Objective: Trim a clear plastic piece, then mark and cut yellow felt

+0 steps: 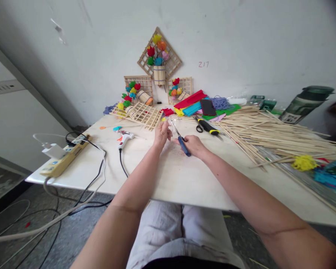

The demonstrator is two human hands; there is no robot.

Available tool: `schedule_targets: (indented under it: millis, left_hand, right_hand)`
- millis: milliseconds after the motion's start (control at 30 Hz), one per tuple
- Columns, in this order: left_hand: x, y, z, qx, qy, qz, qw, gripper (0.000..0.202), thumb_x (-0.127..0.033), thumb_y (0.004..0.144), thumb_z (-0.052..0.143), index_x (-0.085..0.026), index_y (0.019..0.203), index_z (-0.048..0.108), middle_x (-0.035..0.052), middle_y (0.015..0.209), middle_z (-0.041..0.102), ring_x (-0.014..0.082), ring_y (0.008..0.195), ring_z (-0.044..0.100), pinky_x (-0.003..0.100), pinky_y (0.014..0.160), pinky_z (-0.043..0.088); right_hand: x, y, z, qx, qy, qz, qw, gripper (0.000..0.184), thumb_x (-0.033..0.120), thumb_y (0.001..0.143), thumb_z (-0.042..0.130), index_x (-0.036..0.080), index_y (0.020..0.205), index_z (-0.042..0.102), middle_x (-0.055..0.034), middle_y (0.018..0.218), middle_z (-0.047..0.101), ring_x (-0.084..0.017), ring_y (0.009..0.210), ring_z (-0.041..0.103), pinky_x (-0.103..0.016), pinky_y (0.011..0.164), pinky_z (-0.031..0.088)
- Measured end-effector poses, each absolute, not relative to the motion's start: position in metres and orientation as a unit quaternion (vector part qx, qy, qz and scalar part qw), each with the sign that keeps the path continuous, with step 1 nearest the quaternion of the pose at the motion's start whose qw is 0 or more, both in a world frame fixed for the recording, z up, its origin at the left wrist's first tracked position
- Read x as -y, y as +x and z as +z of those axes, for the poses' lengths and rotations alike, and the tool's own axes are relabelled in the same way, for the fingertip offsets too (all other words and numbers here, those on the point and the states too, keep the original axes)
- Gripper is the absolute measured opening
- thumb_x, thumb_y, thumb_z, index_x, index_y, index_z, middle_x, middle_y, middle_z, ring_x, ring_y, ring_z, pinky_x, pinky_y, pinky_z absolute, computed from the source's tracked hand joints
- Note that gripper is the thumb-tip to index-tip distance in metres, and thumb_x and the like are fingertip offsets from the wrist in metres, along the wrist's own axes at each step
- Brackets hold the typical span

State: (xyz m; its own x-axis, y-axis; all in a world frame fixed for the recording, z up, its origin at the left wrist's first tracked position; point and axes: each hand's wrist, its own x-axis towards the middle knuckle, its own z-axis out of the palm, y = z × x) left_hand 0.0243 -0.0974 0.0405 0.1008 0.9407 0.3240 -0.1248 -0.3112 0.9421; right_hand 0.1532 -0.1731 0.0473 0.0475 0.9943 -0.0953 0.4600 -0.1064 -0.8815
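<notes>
One blue-handled tool (184,146), centre of the frame, metal end pointing toward the upper left; fingers of the right hand (195,145) clamped on its handle. One left hand (161,134), just left of the tool, fingers curled; cannot tell whether they grip anything. One white table (173,186), beneath both hands. One white glue gun (126,140), black-corded, lying left of centre. One yellowish power strip (56,170), at left. One diamond-shaped lattice panel (170,47) with colourful flowers, upper middle, against the wall. One dark phone (208,107), right of centre, on coloured sheets. Numerous thin wooden sticks (268,130), spread at right.
</notes>
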Motion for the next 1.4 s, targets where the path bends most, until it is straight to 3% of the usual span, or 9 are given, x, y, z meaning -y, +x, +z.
schedule_targets:
  millis: [167,367,700,967,1400]
  left_hand:
    - [0.100,0.026,0.041,-0.345,0.586,0.555,0.479,0.037,-0.053,0.083,0.043,-0.017,0.077,0.044,-0.0074,0.045,0.045,0.0057,0.033,0.043,0.016,0.035,0.030]
    - [0.106,0.037,0.043,-0.345,0.598,0.528,0.494,0.035,-0.052,0.084,0.041,-0.017,0.078,0.044,-0.0076,0.045,0.044,0.0062,0.033,0.043,0.017,0.035,0.031]
    - [0.107,0.039,0.043,-0.341,0.615,0.520,0.485,0.029,-0.044,0.087,0.040,-0.018,0.074,0.042,-0.0069,0.041,0.044,0.0059,0.034,0.041,0.016,0.038,0.030]
    - [0.105,0.036,0.041,-0.350,0.606,0.512,0.498,0.036,-0.053,0.085,0.038,-0.019,0.076,0.043,-0.0071,0.041,0.045,0.0069,0.034,0.044,0.016,0.038,0.031]
    - [0.100,0.032,0.039,-0.352,0.595,0.513,0.509,0.035,-0.052,0.085,0.038,-0.018,0.077,0.044,-0.0061,0.042,0.047,0.0083,0.034,0.046,0.017,0.038,0.034]
  right_hand:
    - [0.179,0.156,0.059,0.555,-0.604,0.457,0.344,0.048,0.063,0.065,0.061,0.017,0.062,0.049,-0.0008,0.051,0.053,-0.010,0.039,0.045,-0.024,0.041,0.037]
    - [0.185,0.165,0.071,0.546,-0.552,0.525,0.348,0.047,0.062,0.070,0.058,0.016,0.076,0.053,-0.0007,0.055,0.055,-0.009,0.041,0.048,-0.022,0.040,0.038]
    - [0.181,0.168,0.062,0.548,-0.558,0.506,0.363,0.046,0.057,0.062,0.068,0.017,0.060,0.046,0.0020,0.049,0.048,-0.007,0.036,0.043,-0.022,0.035,0.038]
    - [0.172,0.165,0.051,0.551,-0.613,0.434,0.364,0.048,0.057,0.056,0.072,0.018,0.054,0.043,0.0024,0.042,0.045,-0.007,0.034,0.040,-0.021,0.033,0.036]
    - [0.168,0.163,0.047,0.626,-0.676,0.218,0.322,0.048,0.057,0.059,0.068,0.019,0.042,0.045,-0.0011,0.039,0.043,-0.013,0.043,0.049,-0.023,0.038,0.031]
